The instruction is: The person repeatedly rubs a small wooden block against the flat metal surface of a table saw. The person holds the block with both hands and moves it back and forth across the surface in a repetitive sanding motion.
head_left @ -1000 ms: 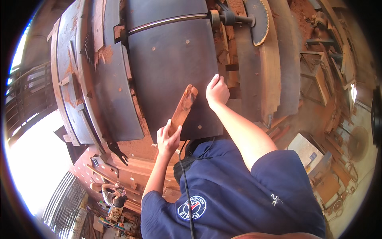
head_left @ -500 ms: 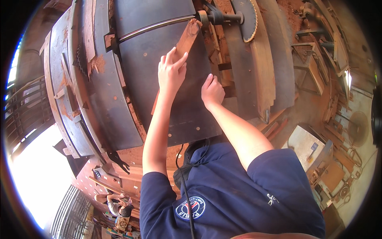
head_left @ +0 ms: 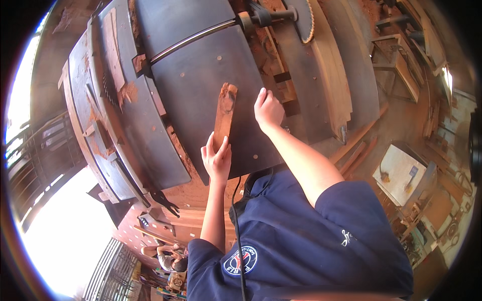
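Observation:
My left hand (head_left: 217,159) is closed around the near end of a short reddish-brown wood block (head_left: 226,109). The block lies over the dark metal table (head_left: 191,108) of a jointer, its rough, darker end pointing away from me. Beyond the block, the shiny cutter cylinder (head_left: 193,40) runs across the gap between the two table halves. My right hand (head_left: 269,110) is at the table's right edge with its fingers curled in. Whether it grips anything is hidden.
A toothed circular saw blade (head_left: 305,22) stands at the far right on the machine's shaft. A long wooden beam (head_left: 329,75) lies right of it. Sawdust and a wood strip (head_left: 113,50) lie on the left table. Another person (head_left: 172,257) sits at the lower left.
My left hand has drawn the wood block back toward me, away from the cutter cylinder. The right hand stays near the table's right edge, and the view has shifted slightly.

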Motion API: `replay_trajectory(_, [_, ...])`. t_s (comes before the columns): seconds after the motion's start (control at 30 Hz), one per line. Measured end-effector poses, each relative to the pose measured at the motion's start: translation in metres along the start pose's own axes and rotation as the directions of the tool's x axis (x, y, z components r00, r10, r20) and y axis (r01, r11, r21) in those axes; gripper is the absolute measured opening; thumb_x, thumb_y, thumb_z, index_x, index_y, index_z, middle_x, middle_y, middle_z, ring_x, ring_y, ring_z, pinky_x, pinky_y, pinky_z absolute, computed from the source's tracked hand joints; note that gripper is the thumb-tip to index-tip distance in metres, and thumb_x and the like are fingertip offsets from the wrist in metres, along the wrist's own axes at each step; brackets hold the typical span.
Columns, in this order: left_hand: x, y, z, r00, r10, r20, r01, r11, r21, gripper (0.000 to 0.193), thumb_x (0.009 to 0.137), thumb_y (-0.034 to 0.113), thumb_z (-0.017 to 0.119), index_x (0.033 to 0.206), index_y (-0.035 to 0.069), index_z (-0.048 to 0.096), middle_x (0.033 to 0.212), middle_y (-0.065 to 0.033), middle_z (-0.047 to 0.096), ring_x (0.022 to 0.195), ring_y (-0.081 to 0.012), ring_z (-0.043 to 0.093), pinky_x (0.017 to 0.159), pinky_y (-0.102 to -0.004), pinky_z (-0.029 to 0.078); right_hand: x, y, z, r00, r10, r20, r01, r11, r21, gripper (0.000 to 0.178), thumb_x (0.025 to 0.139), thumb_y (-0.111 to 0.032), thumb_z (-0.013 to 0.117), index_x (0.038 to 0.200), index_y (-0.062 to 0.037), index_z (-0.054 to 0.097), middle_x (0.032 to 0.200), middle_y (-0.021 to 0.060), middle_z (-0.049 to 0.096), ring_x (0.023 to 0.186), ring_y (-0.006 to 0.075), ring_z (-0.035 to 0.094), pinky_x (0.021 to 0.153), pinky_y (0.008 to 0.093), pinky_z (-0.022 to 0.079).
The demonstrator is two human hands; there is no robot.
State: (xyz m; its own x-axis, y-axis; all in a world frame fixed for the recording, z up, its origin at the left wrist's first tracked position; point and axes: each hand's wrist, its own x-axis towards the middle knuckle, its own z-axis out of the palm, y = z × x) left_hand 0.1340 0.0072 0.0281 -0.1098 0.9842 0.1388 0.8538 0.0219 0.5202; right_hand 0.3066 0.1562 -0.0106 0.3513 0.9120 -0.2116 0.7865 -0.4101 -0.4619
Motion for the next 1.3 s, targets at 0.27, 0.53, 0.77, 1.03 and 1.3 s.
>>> replay_trajectory(0.27, [0.013,0.009,0.017,0.995,0.055,-0.079,-0.046,0.994,0.102,0.034,0.084,0.008,0.078,0.117,0.017,0.078,0.133,-0.017,0.064,0.095,-0.0353,0.063,0.086,-0.0438,0.052,0.0,0.002,0.001,0.999,0.044,0.002,-0.044,0.997,0.064,0.048,0.107,-0.038,0.039,0.09,-0.0033,0.067,0.081,0.0224,0.072,0.075,0.0438,0.071,0.07,0.0533,0.057])
replay_trajectory(0.53, [0.141,0.05,0.071,0.983,0.039,-0.181,-0.022,0.995,0.096,0.034,0.089,0.017,0.073,0.123,0.02,0.076,0.132,-0.0154,0.065,0.094,-0.0364,0.062,0.086,-0.0438,0.053,0.001,0.019,-0.007,0.998,-0.057,0.028,0.043,0.928,0.369,0.044,0.106,-0.036,0.046,0.089,-0.0013,0.067,0.09,0.0207,0.071,0.089,0.0422,0.069,0.081,0.0501,0.054])
replay_trajectory(0.77, [0.061,0.059,0.055,0.984,0.057,-0.166,-0.037,0.992,0.124,0.036,0.088,0.017,0.073,0.124,0.019,0.075,0.131,-0.0164,0.065,0.09,-0.0367,0.06,0.084,-0.0427,0.053,0.028,0.162,-0.113,0.947,-0.245,-0.207,0.267,0.96,0.087,0.028,0.093,-0.031,0.068,0.11,-0.0084,0.07,0.108,0.0141,0.067,0.101,0.0342,0.066,0.09,0.044,0.054])
replay_trajectory(1.03, [-0.051,0.064,0.038,0.993,0.045,-0.11,-0.034,0.994,0.107,0.032,0.086,0.015,0.077,0.118,0.017,0.078,0.135,-0.0193,0.064,0.091,-0.0359,0.06,0.084,-0.0425,0.053,0.103,0.232,-0.174,0.982,-0.133,0.137,0.178,0.894,-0.412,0.109,0.09,-0.068,0.062,0.159,0.0039,0.019,0.145,0.0287,0.041,0.135,0.0409,0.046,0.109,0.052,0.044])
replay_trajectory(1.3, [0.023,0.064,0.056,0.974,0.099,-0.204,-0.067,0.985,0.159,0.033,0.087,0.014,0.075,0.12,0.016,0.077,0.131,-0.0202,0.066,0.091,-0.0376,0.061,0.086,-0.0442,0.053,0.123,0.215,-0.135,0.979,-0.018,0.203,0.119,0.861,-0.494,0.116,0.094,-0.071,0.053,0.158,0.0134,0.005,0.152,0.039,0.03,0.143,0.0468,0.038,0.117,0.052,0.035])
